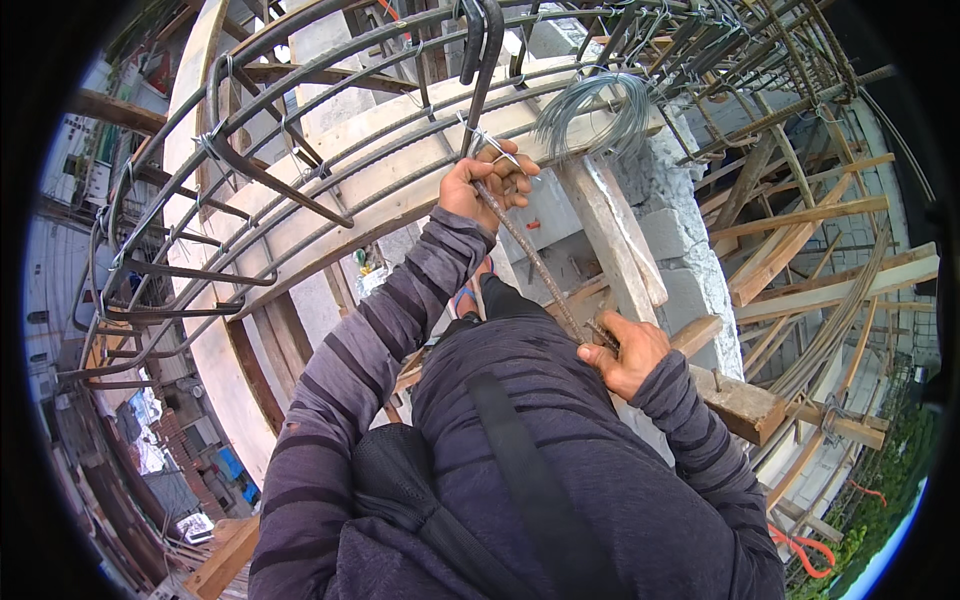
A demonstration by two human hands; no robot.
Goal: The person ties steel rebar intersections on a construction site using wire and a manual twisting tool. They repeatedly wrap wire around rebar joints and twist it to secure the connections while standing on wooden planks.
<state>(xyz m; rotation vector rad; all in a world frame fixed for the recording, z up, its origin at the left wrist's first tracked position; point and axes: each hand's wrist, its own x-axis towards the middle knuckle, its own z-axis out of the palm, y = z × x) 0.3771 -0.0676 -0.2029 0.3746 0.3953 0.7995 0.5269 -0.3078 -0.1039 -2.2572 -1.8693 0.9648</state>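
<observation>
My left hand (487, 184) is at the upper middle, its thumb and fingers around the upper part of a ribbed steel rebar rod (534, 259). Short pieces of silvery tie wire (487, 140) lie across its fingertips, beside a bent rebar stirrup (480, 82). My right hand (626, 354) is lower right, closed on the lower end of the same rod, which slants down between the hands. A short bent stub shows at that end. Right of my left hand, a coil of thin tie wire (592, 112) lies over the long curved bars (360, 157).
Bent stirrups (285, 184) stick out toward me on the left. Light wooden form boards (315, 247) run under the bars. A rough concrete block wall (675, 232) stands right, near a timber with an upright nail (739, 405). A sandalled foot (466, 300) shows below, above a drop.
</observation>
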